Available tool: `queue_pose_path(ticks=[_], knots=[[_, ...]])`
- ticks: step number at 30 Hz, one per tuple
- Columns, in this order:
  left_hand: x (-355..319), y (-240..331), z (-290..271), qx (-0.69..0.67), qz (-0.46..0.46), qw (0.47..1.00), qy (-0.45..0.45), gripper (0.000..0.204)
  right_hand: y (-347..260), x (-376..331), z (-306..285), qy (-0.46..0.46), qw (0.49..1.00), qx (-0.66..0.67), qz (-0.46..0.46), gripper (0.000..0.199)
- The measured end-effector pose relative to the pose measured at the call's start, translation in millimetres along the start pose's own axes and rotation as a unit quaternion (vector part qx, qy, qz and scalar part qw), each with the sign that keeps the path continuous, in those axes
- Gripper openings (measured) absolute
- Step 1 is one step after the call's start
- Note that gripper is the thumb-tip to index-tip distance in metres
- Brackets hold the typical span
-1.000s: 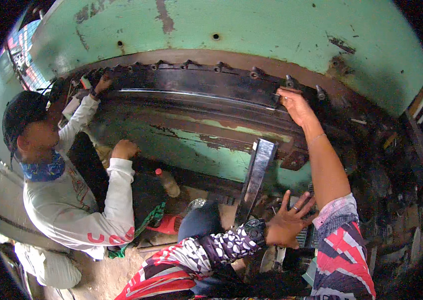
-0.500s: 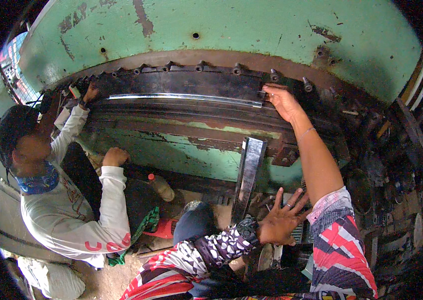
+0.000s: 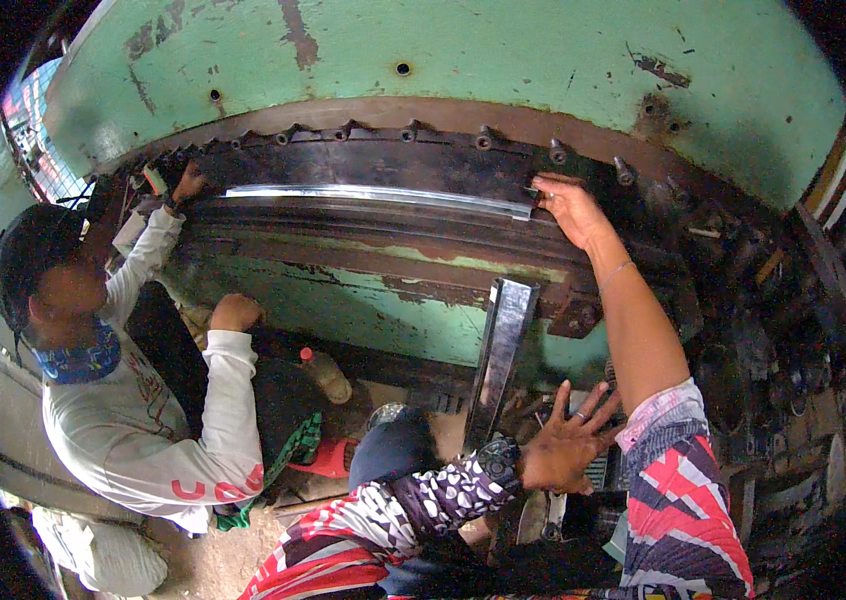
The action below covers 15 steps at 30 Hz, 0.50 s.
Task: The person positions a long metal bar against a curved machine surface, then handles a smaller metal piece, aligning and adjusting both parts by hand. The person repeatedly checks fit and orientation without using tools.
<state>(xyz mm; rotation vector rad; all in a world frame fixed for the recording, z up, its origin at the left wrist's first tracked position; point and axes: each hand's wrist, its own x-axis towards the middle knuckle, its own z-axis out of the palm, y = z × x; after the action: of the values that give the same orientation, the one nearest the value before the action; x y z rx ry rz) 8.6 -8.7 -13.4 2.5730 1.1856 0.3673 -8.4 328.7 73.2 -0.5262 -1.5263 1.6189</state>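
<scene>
A long, shiny bent metal strip (image 3: pixel 383 195) lies level along the dark bar of a big green machine (image 3: pixel 503 60). My right hand (image 3: pixel 571 208) reaches up and pinches the strip's right end between thumb and fingers. Lower down, my left hand (image 3: pixel 565 450) is open with fingers spread, a dark watch on its wrist, and holds nothing. Just left of it a second folded metal piece (image 3: pixel 499 350) leans upright against the machine. At the strip's far left end is a co-worker's hand (image 3: pixel 189 184); whether it touches the strip is hard to tell.
A co-worker in a white long-sleeved shirt (image 3: pixel 158 430) crouches at the left. A bottle with a red cap (image 3: pixel 327 378) stands near that person's knee. Dark metal parts (image 3: pixel 793 370) crowd the right side. Bolts (image 3: pixel 484 138) line the machine's bar. A white sack (image 3: pixel 108 555) lies lower left.
</scene>
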Motion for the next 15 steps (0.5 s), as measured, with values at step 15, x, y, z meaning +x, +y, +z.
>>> queue_pose_path(ticks=[15], knots=[[-3.6,-29.3,-52.4,-0.125,0.006,0.972,0.197,0.045,-2.8,21.6,-19.0,0.009,0.998,-0.02,0.056,0.032]])
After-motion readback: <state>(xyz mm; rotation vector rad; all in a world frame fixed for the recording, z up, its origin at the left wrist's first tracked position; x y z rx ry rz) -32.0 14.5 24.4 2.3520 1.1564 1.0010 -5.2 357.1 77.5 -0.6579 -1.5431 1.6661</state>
